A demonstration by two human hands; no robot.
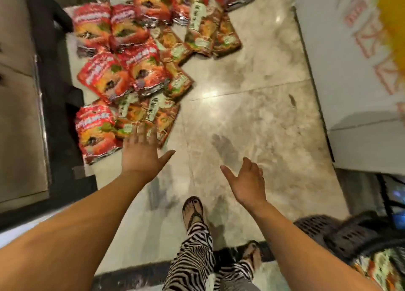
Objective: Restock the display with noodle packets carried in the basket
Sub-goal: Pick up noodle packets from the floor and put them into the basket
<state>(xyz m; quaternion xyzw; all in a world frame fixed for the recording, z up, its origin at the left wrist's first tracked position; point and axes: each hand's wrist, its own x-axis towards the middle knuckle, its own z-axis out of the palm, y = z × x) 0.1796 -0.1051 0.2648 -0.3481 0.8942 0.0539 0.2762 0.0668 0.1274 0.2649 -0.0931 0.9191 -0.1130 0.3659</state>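
Several red noodle packets (98, 128) and brownish-orange noodle packets (160, 117) lie spread over the marble floor (252, 97) at the upper left. My left hand (144, 152) hovers with fingers spread straight, its fingertips over the nearest brownish packets; whether they touch is unclear. My right hand (246, 181) hangs over bare floor, palm turned inward, fingers loosely bent, holding nothing. A dark mesh basket (341, 236) stands at the lower right, with more packets (377, 266) showing at its near edge.
A dark-framed shelf unit (41, 106) runs down the left side. A white display block (359, 88) with red print stands on the right. My feet in sandals and zebra-striped trousers (195, 246) are on the floor below the hands.
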